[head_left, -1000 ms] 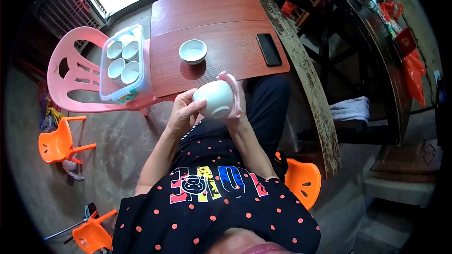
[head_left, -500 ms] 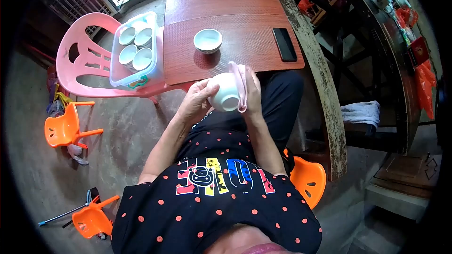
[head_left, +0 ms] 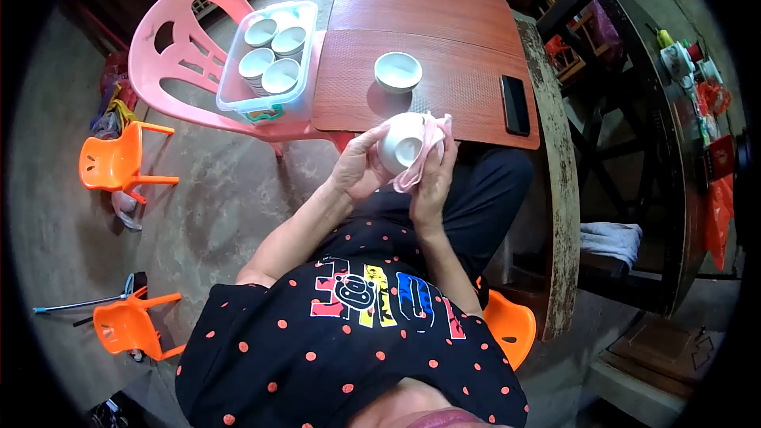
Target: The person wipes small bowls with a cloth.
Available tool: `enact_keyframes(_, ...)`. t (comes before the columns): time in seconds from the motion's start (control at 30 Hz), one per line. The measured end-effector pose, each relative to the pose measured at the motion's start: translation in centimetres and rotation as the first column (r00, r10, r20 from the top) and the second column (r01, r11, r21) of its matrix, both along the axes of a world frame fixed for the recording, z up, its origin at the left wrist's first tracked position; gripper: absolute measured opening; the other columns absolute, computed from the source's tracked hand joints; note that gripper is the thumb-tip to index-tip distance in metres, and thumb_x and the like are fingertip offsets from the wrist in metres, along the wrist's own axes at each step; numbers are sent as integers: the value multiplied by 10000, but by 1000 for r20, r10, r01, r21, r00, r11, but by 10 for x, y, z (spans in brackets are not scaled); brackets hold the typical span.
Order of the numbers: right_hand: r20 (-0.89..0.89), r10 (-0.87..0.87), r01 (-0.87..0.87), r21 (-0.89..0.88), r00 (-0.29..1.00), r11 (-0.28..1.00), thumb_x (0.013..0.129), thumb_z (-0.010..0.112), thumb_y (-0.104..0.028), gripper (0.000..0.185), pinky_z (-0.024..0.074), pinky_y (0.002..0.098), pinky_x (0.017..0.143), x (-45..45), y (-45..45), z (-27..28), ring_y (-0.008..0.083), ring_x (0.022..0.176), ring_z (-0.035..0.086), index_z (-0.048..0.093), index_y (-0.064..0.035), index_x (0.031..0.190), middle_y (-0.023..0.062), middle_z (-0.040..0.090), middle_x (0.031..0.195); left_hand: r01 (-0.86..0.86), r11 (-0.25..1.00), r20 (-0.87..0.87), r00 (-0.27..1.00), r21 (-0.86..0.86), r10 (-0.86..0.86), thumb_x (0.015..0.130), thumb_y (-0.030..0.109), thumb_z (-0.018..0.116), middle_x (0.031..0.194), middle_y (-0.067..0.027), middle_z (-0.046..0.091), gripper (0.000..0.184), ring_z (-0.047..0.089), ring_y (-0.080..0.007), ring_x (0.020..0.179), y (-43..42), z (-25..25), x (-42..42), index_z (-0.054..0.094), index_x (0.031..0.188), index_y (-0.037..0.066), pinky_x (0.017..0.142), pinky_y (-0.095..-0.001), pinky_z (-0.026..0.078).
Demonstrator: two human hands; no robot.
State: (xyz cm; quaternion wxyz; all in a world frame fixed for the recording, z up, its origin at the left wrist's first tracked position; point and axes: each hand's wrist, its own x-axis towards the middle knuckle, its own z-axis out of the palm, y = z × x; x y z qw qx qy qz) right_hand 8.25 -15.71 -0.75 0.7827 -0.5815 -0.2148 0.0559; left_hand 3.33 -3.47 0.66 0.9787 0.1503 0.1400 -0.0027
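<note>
A white bowl (head_left: pixel 399 143) is tilted in front of me, its foot ring turned toward the camera. My left hand (head_left: pixel 362 162) grips it by the left side. In my right hand (head_left: pixel 434 176) is a pink cloth (head_left: pixel 426 150), pressed against the bowl's right side and base. Beyond my hands a second white bowl (head_left: pixel 398 72) stands upright on the reddish-brown table (head_left: pixel 420 16). To the left, a clear plastic box (head_left: pixel 227 95) holds several stacks of white bowls (head_left: pixel 281 77).
The box rests on a pink plastic chair (head_left: pixel 151 55). A black phone (head_left: pixel 514 105) lies near the table's right edge, beside a worn wooden bench (head_left: pixel 564 254). Small orange chairs (head_left: pixel 115 160) stand on the floor at left. A dark shelf at right carries a folded towel (head_left: pixel 612 240).
The view has shifted, so the table and box appear further right. The bowl in my left hand has turned its foot more toward the camera, and the cloth now wraps over its base.
</note>
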Motion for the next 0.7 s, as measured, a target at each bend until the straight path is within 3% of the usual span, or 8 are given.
enact_keyframes(0.03, -134, 80, -85, -33, 988, 996, 968, 456, -294, 443, 368, 312, 974, 3, -6, 12, 198, 1159, 466, 408, -2, 1298, 126, 455, 1287, -16, 993, 29, 1000, 116, 13, 891, 219, 548, 1050, -116, 635, 374, 621, -224, 980, -2, 15, -2, 519, 1193, 0, 899, -351, 491)
enact_keyframes(0.13, 260, 395, -145, -648, 881, 748, 880, 531, -214, 285, 453, 336, 872, 33, -15, 62, 263, 1000, 602, 618, -25, 1075, 163, 597, 1113, 11, 620, 113, 980, 785, -161, 867, 176, 582, 1010, -94, 632, 338, 633, -191, 905, -1, 3, -4, 539, 1150, -3, 830, -318, 514)
enact_keyframes(0.27, 204, 247, -139, -434, 947, 890, 854, 549, -185, 257, 478, 305, 797, 40, -5, 50, 232, 867, 639, 642, 5, 999, 148, 640, 987, -28, 805, 145, 987, 593, -73, 858, 125, 579, 969, -83, 640, 282, 633, -155, 869, -4, 6, -6, 579, 1095, -28, 786, -283, 509)
enact_keyframes(0.4, -114, -3, 21, 155, 993, 988, 933, 474, -218, 321, 494, 309, 809, 21, 4, 7, 213, 908, 616, 594, 40, 1082, 160, 599, 1115, -107, 865, 179, 984, 490, 20, 875, 178, 614, 1009, -100, 631, 324, 621, -152, 889, -5, 7, -7, 563, 1113, -35, 823, -309, 504)
enact_keyframes(0.47, -341, 183, -70, 320, 922, 945, 931, 477, -237, 300, 502, 329, 794, 16, 4, 22, 216, 880, 618, 603, 19, 1023, 152, 622, 1054, -59, 803, 146, 989, 592, -35, 835, 195, 659, 992, -82, 632, 340, 603, -130, 889, -5, 6, -8, 584, 1065, -44, 822, -282, 473)
enact_keyframes(0.53, -140, 349, -334, 121, 927, 935, 917, 492, -234, 281, 502, 325, 766, 41, -11, 11, 209, 851, 616, 612, 19, 945, 131, 639, 1002, 1, 465, 62, 991, 885, -121, 829, 206, 655, 947, -64, 633, 304, 579, -106, 879, 1, 2, -8, 615, 1010, -35, 783, -261, 461)
enact_keyframes(0.6, 203, 278, -136, -523, 939, 842, 840, 536, -208, 230, 475, 349, 680, 39, -17, 35, 250, 744, 611, 619, 5, 857, 149, 614, 824, 19, 173, 20, 974, 985, -224, 820, 193, 647, 866, -38, 642, 268, 582, -107, 809, -6, 18, -10, 631, 959, -36, 717, -255, 470)
enact_keyframes(0.7, 163, 259, -202, -303, 952, 931, 868, 539, -178, 192, 462, 326, 642, 42, -19, 35, 198, 718, 593, 618, -5, 836, 98, 574, 742, -101, 340, 140, 986, 935, -91, 801, 204, 653, 837, -21, 628, 277, 561, -91, 761, -6, 5, -9, 637, 954, -25, 677, -254, 453)
